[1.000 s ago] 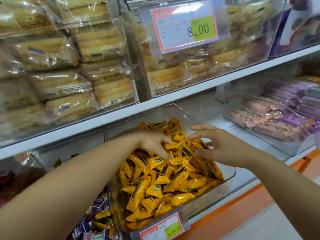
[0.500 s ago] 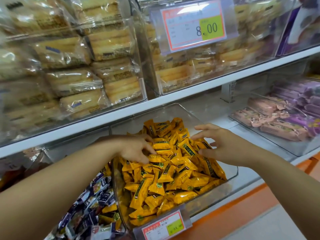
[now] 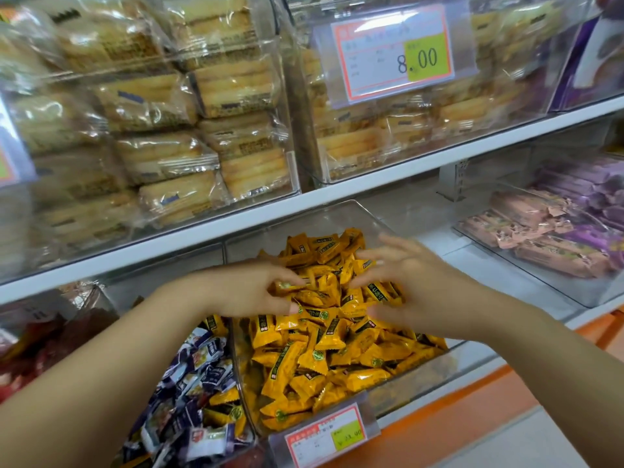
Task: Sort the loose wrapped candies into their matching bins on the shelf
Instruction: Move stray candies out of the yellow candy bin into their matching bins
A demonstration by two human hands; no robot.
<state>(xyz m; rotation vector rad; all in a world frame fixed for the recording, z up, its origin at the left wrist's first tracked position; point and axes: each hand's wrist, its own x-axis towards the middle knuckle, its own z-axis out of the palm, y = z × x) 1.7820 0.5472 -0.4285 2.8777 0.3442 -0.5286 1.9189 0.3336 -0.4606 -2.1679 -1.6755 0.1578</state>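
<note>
A clear bin (image 3: 341, 213) on the lower shelf is heaped with yellow wrapped candies (image 3: 314, 352). My left hand (image 3: 246, 288) rests on the pile's left side, fingers curled, pinching a yellow candy (image 3: 287, 284). My right hand (image 3: 418, 285) hovers over the pile's right side with fingers spread and blurred; its thumb touches the candies. The neighbouring left bin holds purple-and-white candies (image 3: 202, 376) with a few yellow strays (image 3: 224, 398) mixed in.
Price tags hang on the yellow bin's front (image 3: 326, 437) and on the upper bin (image 3: 391, 52). Wrapped cakes (image 3: 162, 157) fill the clear bins on the upper shelf. Pink and purple packets (image 3: 547, 238) lie in a bin at right. Red packets (image 3: 40, 339) sit at far left.
My left hand has slid left across the pile and closed its fingers on a yellow candy. My right hand's fingers have spread and lifted. The view shifted, showing more of the purple-candy bin.
</note>
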